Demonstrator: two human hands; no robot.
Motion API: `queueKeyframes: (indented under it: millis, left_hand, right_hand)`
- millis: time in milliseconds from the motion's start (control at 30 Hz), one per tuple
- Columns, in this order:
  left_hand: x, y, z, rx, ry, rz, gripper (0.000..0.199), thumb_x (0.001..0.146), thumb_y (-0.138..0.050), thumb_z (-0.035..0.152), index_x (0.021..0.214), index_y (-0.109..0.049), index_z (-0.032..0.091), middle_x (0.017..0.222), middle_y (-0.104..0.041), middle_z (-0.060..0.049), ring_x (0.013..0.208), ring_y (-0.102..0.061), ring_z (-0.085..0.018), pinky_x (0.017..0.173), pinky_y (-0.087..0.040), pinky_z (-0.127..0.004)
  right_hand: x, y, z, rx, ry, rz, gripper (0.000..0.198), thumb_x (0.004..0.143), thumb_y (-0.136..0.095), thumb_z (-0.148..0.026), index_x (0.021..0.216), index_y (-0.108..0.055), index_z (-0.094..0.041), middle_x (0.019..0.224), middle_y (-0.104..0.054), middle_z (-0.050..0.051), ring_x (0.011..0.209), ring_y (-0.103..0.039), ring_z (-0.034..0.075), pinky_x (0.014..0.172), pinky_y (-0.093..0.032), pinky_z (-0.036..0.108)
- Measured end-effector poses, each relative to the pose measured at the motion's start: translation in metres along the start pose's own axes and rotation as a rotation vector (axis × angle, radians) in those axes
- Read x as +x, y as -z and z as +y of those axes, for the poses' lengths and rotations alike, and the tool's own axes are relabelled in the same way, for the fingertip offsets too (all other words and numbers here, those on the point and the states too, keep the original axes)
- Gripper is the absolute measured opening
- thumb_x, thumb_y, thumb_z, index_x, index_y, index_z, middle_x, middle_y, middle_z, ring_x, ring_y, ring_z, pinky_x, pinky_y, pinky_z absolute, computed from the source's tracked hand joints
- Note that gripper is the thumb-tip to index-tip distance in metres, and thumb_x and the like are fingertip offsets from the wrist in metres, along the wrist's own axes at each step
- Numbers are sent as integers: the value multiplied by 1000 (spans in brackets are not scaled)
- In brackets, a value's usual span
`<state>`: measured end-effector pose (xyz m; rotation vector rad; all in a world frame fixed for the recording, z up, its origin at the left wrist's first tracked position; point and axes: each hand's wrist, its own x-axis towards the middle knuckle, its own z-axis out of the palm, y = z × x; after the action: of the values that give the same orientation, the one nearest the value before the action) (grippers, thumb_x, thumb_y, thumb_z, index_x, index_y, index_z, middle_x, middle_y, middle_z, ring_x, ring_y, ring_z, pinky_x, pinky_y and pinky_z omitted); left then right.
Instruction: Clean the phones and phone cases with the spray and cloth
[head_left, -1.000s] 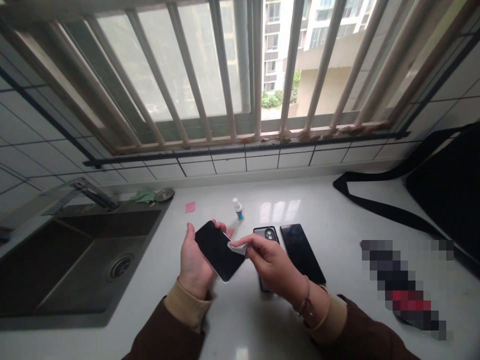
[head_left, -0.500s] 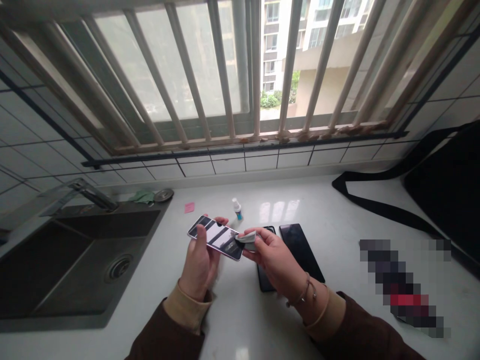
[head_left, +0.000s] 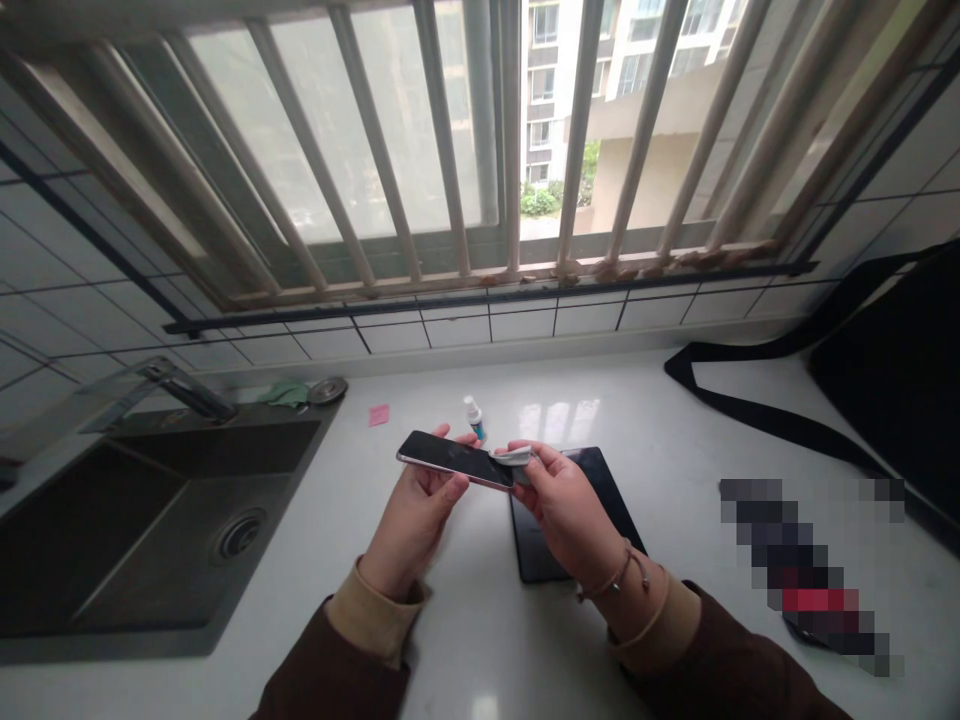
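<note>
A smartphone (head_left: pixel 454 458) with a dark screen lies tilted across my left hand (head_left: pixel 420 510), whose thumb presses along its near edge and whose other fingers reach behind it. My right hand (head_left: pixel 551 490) pinches a folded grey cloth (head_left: pixel 513 458) against the phone's right end. Beyond the phone stands a small spray bottle (head_left: pixel 475 418) with a white top and a blue label. Beneath my right hand, dark flat devices (head_left: pixel 534 550) lie on the counter, partly covered by the hand.
To the left is a dark sink (head_left: pixel 172 530) with a faucet (head_left: pixel 187 392); a green cloth (head_left: pixel 283 393) lies at its back rim. A pink note (head_left: pixel 379 414) lies on the white counter (head_left: pixel 465 640). A black strap (head_left: pixel 750 405) and a blurred-out item (head_left: pixel 810 580) are at right.
The phone has tilted flatter and shifted slightly right, its window reflection gone. My left thumb has moved from over the screen to the near edge. The cloth has shifted slightly right and up.
</note>
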<state>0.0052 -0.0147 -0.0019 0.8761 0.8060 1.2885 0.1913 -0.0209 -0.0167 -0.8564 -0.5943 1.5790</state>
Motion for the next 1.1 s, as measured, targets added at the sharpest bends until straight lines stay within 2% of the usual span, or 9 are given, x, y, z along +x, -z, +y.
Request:
queueKeyframes:
  millis: [167,367,533,700,900,1100]
  left_hand:
    - [-3,-4,4,15,-10,23,78,76,-97,21,143,-56,21,143,-71,-18,129,-71,-31,120,-48,-48]
    - [-6,-7,3,-5,-9,-13,73,76,-98,22,137,-57,21,140,-73,-19,131,-70,-34,117,-50,-52]
    - [-4,-2,-6,17,-62,-30,71,78,-96,25,136,-56,24,143,-71,-17,133,-69,-33,120,-48,-52]
    - [0,5,-13,114,-147,-11,71,81,-94,25,137,-51,26,149,-67,-16,133,-69,-30,118,-50,-50]
    - [2,0,-8,218,-252,102,74,76,-97,25,133,-49,27,148,-67,-14,125,-73,-28,110,-58,-46]
    - [4,-1,-6,255,-365,241,76,74,-98,24,132,-50,27,149,-65,-14,121,-74,-26,107,-60,-42]
  right_hand:
    - [-1,0,0,-41,51,-14,43,82,-85,-51,109,-74,-20,120,-80,10,114,-75,26,99,-61,40]
    - [5,9,1,-222,151,170,48,87,-79,-55,119,-75,-20,115,-81,10,100,-75,25,91,-62,39]
    - [2,4,1,-134,131,-17,45,89,-81,-55,121,-79,-23,121,-81,9,113,-75,27,104,-58,42]
    - [0,2,4,-55,72,-50,47,86,-86,-53,123,-81,-26,124,-80,6,122,-72,28,112,-54,44]
    - [-2,-1,2,-79,23,-56,52,80,-90,-56,119,-83,-23,122,-80,8,115,-73,26,104,-59,40]
    - [-9,-5,1,-77,-32,-47,53,77,-91,-55,117,-83,-21,119,-81,8,107,-74,22,95,-60,34]
